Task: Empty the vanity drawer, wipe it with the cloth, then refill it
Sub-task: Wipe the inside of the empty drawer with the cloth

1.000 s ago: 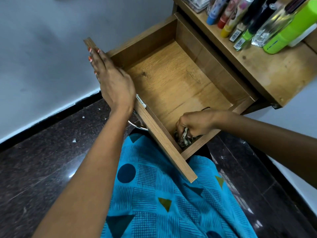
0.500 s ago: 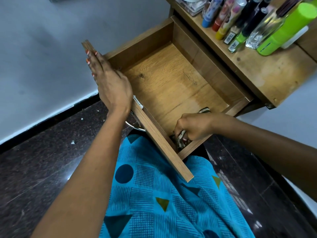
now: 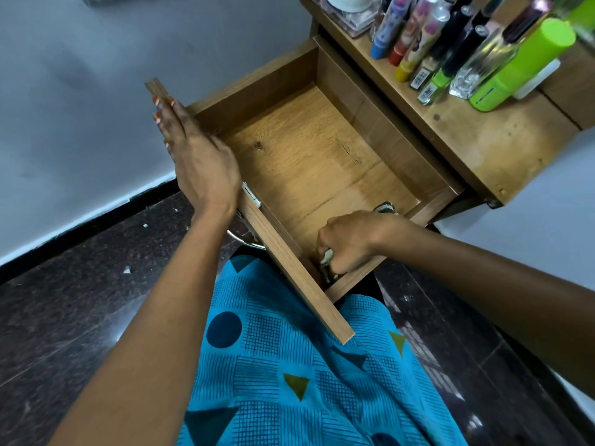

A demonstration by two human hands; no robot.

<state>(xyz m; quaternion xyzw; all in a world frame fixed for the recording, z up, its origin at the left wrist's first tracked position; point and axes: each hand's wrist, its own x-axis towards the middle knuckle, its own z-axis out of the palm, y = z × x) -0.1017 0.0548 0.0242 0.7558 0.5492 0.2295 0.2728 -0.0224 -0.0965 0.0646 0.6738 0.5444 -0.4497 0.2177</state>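
Our right hand [image 3: 351, 243] curls its fingers round the bunched cloth [image 3: 327, 259], pressing it into the near right corner of the drawer [image 3: 306, 156]. Our left hand [image 3: 199, 159] rests flat on the drawer's front edge, fingers straight. The cloth looks soft, light and limp, so we judge it best gripped as a wad in the fist, because a loose edge would fold and skip the corners.

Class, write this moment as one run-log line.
stage: wiping | drawer: open, emptied | left hand: flat on its front panel | right hand: grips cloth in near corner | bottles: on vanity top
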